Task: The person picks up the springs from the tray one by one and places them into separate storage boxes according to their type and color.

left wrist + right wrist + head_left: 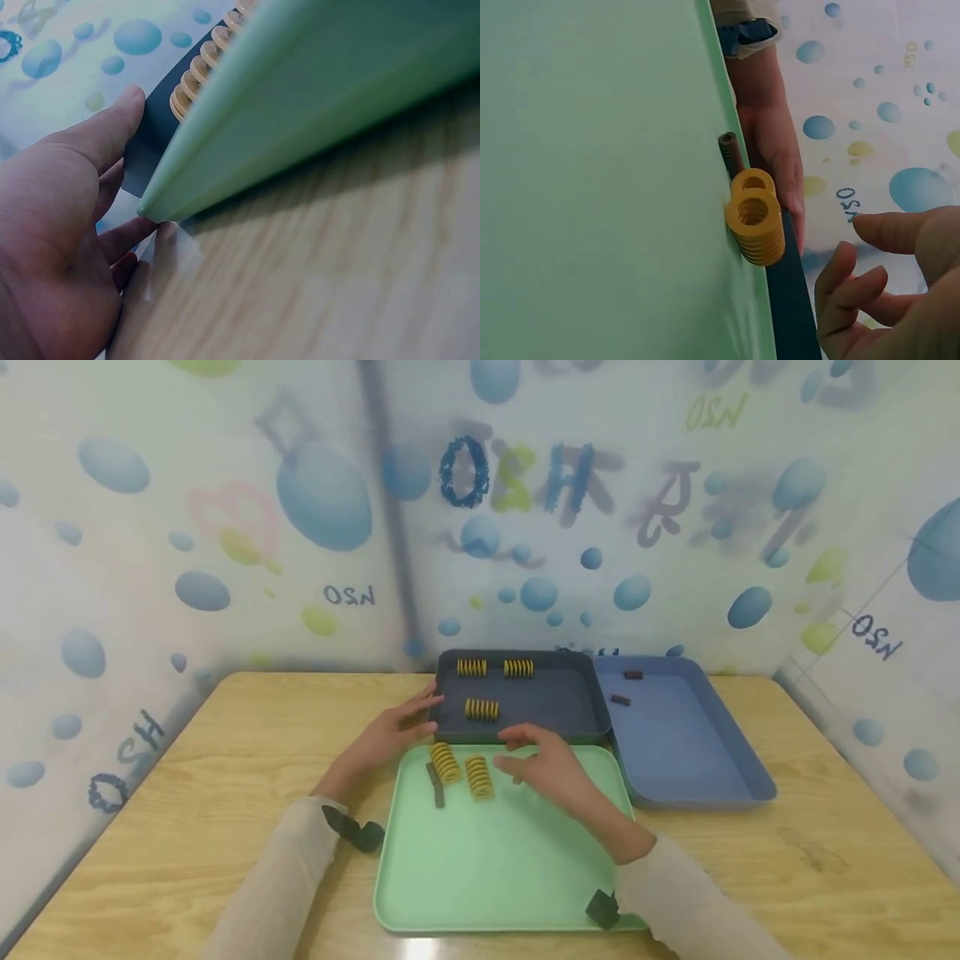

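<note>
Got a left hand (390, 731) at the left edge of the dark tray (555, 714), fingers loosely stretched out, not wrapped around anything; can't tell if really touching the rim. Right hand (543, 764) up over the far edge of the green tray (510, 877), thumb and fingers apart, nothing pinched between them. Just left of those fingertips, toward the green tray's far-left corner: two yellow springs (479, 777) side by side, plus thin brown springs (438, 796) pretty much end to end, closer to the left edge. In the dark tray, three more yellow springs (482, 710), two by the far edge, one closer to the near edge. Then a blue tray (690, 760) right beside it, with two small brown pieces (621, 700) toward the far-left corner. All sitting on a wooden table (172, 793), dark and blue trays at the far edge.
</note>
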The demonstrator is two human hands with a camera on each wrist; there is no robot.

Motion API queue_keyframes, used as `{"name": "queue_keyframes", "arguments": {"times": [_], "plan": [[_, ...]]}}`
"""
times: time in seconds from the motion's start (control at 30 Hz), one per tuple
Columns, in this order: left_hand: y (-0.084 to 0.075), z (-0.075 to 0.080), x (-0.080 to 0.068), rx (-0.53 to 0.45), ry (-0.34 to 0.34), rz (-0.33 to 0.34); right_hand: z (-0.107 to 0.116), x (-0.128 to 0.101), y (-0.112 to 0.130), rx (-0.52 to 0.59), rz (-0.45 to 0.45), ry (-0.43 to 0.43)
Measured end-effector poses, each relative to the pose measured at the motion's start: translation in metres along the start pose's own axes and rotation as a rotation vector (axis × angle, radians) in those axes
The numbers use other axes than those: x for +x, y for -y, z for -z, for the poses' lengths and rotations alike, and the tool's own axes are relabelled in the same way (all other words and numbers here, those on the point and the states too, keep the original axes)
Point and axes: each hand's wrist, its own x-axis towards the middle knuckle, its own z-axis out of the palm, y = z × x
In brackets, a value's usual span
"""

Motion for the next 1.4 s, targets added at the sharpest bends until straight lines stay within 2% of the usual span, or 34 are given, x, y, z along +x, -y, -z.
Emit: {"name": "queue_keyframes", "arguments": {"times": [0.2,0.43,0.73,1.0,1.23,1.4], "plan": [[-0.002,0.001,0.000,-0.021,-0.015,-0.007,-0.009,0.000,0.000,-0.015,-0.040,0.084],[0.001,0.000,0.001,-0.007,0.001,0.001,-0.013,0.003,-0.008,-0.004,-0.030,0.135],[0.001,0.000,-0.001,-0.004,-0.001,0.013,-0.018,0.010,-0.016,-0.013,-0.049,0.131],[0.002,-0.001,0.001,0.003,0.001,-0.012,-0.023,0.014,-0.018,-0.070,-0.045,0.113],[0.000,0.002,0.000,0.025,-0.015,0.008,-0.025,0.016,-0.017,-0.090,-0.057,0.107],[-0.004,-0.001,-0.001,-0.003,-0.001,0.004,-0.025,0.017,-0.017,-0.087,-0.075,0.088]]}}
